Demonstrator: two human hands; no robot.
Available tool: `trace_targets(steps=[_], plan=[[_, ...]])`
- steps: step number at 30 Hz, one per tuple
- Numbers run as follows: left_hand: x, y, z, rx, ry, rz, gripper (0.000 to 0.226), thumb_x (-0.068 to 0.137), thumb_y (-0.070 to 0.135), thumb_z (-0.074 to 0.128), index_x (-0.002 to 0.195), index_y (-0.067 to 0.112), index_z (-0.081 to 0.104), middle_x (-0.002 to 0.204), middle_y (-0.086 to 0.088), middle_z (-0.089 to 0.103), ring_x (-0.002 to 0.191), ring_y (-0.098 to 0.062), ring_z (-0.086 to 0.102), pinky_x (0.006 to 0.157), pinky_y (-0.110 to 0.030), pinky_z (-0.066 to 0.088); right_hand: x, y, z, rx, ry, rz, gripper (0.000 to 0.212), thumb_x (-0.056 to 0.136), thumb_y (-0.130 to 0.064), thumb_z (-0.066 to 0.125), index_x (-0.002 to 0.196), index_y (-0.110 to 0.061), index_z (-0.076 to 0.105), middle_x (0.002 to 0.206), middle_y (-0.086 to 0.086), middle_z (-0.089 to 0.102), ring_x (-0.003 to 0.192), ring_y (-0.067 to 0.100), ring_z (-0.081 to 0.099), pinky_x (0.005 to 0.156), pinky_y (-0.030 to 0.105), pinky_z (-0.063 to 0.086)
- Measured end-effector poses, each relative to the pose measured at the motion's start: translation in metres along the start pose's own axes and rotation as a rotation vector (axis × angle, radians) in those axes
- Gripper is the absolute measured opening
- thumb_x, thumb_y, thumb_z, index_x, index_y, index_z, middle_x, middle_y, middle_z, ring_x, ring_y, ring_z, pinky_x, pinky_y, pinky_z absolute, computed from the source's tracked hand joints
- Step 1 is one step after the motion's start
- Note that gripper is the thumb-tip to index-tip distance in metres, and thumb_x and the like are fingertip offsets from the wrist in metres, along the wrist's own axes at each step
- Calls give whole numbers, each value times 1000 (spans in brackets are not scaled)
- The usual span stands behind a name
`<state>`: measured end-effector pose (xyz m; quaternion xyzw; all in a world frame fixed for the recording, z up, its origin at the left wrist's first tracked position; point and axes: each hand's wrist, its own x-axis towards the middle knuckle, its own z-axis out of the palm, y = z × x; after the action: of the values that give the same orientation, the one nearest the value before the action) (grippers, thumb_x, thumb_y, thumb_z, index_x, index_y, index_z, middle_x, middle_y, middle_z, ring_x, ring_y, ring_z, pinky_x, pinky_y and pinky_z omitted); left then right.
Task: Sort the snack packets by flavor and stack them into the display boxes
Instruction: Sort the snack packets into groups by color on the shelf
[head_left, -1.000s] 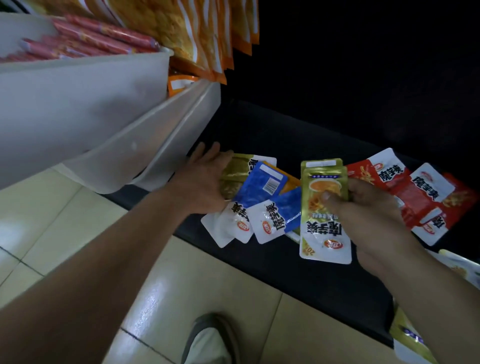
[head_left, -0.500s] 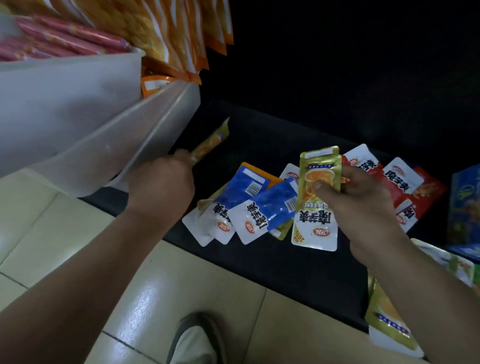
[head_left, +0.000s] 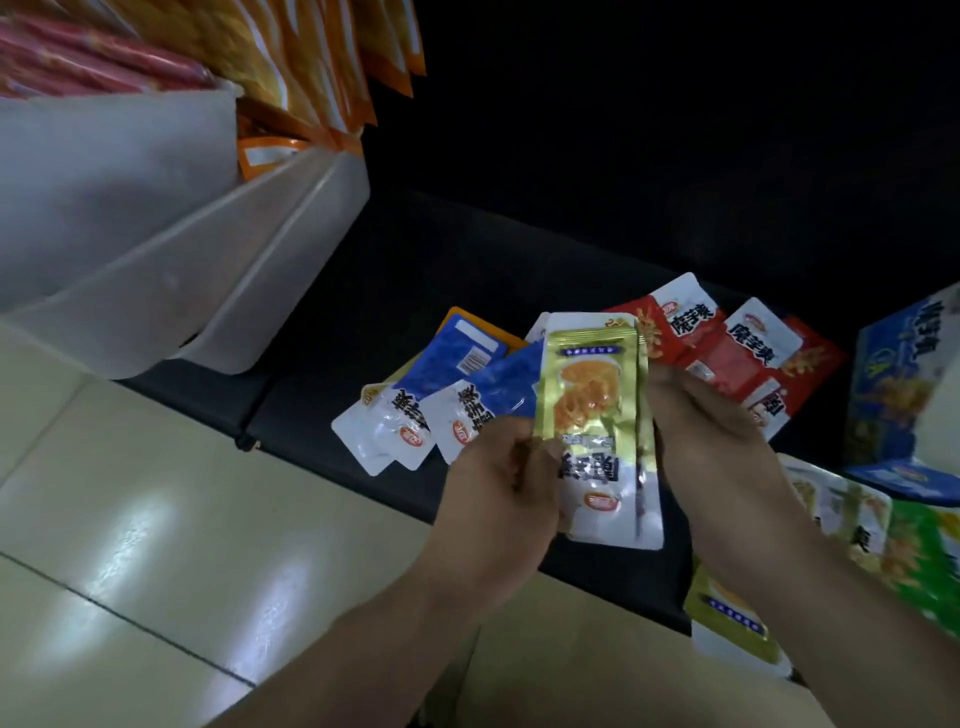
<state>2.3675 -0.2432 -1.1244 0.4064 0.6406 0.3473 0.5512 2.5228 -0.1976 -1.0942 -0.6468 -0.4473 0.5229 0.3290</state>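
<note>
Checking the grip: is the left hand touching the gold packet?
Touching. Head view shows the left hand pinching the gold packet at its lower left edge; the right hand grips its right side.

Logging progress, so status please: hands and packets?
Left hand and right hand both gripping gold packets. Blue packets, red packets loose on shelf. Nothing in the way.

Red packets at the shelf's right end are showing the characters 魔芋爽; a blue packet is showing a barcode; the gold packet is bearing blurred, possibly identical, characters.
</note>
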Motion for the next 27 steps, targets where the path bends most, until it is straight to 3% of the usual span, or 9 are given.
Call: trace_targets(steps=[4, 6, 8, 10, 13, 17, 19, 23, 27], plan=[[9, -5, -3, 426, 7, 335, 18, 104, 25, 55, 87, 25, 62, 72, 10, 62, 60, -8, 58, 56, -29, 46, -3, 14, -8, -119, -69, -59, 8, 98, -28, 67, 104, -33, 70, 91, -6, 77, 85, 13, 74, 79, 40, 61], [27, -13, -22, 754, 172, 478, 14, 97, 32, 61, 102, 23, 70, 98, 6, 67, 83, -17, 64, 70, -32, 51, 1, 23, -13, -110, 5, -28, 9, 97, -24, 70, 101, -32, 69, 89, -10, 77, 79, 9, 74, 71, 34, 59], [44, -20, -43, 1018, 325, 394, 40, 89, 44, 68, 119, 18, 69, 121, -7, 66, 104, -32, 63, 84, -43, 53, 4, 32, -16, -106, 80, -1, 8, 96, -24, 70, 100, -31, 68, 86, -14, 76, 74, 2, 71, 64, 28, 53], [52, -24, -57, 1102, 365, 272, 57, 83, 53, 73, 126, 16, 64, 122, -9, 66, 105, -35, 61, 81, -45, 51, 6, 37, -17, -85, 123, 15, 9, 97, -25, 71, 103, -32, 68, 85, -18, 75, 73, -1, 71, 58, 23, 50], [57, -27, -65, 1018, 340, 252, 68, 77, 49, 79, 134, 18, 59, 115, -8, 65, 101, -32, 59, 80, -42, 47, 10, 42, -17, -54, 135, 14, 11, 97, -21, 71, 106, -28, 69, 83, -18, 75, 72, -1, 71, 49, 10, 47], [61, -22, -68, 880, 285, 155, 68, 70, 49, 84, 130, 26, 60, 110, 1, 56, 102, -23, 55, 84, -39, 50, 14, 44, -12, -51, 111, 12, 13, 97, -18, 71, 104, -29, 68, 84, -18, 76, 73, -1, 71, 50, 7, 47], [63, -19, -71, 791, 240, 111, 52, 72, 46, 85, 116, 28, 65, 103, 7, 55, 97, -16, 57, 77, -35, 51, 13, 44, -9, -80, 96, 7, 14, 97, -21, 72, 104, -32, 67, 85, -21, 75, 73, -5, 70, 54, 10, 48], [62, -3, -81, 409, 221, 4, 16, 88, 31, 79, 91, 23, 65, 80, 4, 68, 63, -4, 67, 48, -23, 49, 10, 48, -2, -82, 67, 16, 15, 97, -23, 72, 107, -33, 68, 88, -16, 77, 77, -1, 73, 60, 16, 52], [56, 14, -103, 222, 345, -52, 17, 98, 38, 68, 93, 22, 66, 81, 1, 76, 61, 0, 70, 52, -23, 53, 9, 53, 3, -110, 49, 24, 14, 97, -23, 71, 107, -32, 68, 89, -16, 77, 80, 0, 73, 70, 29, 53]])
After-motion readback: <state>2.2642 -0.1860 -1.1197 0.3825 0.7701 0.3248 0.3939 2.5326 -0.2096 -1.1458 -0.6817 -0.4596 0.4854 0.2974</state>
